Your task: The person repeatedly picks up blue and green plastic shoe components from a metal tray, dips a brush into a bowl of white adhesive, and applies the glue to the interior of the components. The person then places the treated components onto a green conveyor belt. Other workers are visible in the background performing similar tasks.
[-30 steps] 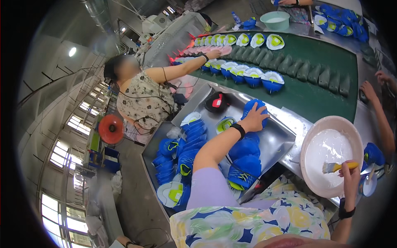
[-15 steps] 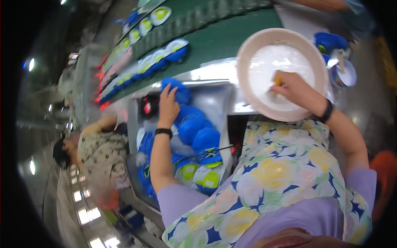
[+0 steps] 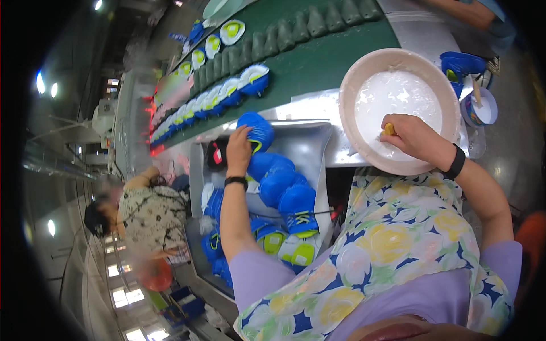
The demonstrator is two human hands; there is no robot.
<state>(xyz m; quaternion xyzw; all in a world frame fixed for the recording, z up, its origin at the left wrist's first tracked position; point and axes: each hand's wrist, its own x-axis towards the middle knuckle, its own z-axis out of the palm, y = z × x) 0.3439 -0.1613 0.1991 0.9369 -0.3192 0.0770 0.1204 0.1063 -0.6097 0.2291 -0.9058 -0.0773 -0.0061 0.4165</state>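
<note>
Blue fabric shoe uppers (image 3: 277,184) with lime-green linings lie heaped in a grey sheet-metal tray (image 3: 311,139). At the near edge of the shiny metal bench (image 3: 318,108) stands a pale pink round basin (image 3: 349,108) of white liquid (image 3: 398,96). One blue upper (image 3: 259,126) sits at the tray's far edge; the left hand (image 3: 238,152), fingers spread over it half a second ago, now pinches its left side. The right hand (image 3: 414,136), which earlier held the yellow-handled brush (image 3: 389,129) nearly level, is now fisted around its handle.
</note>
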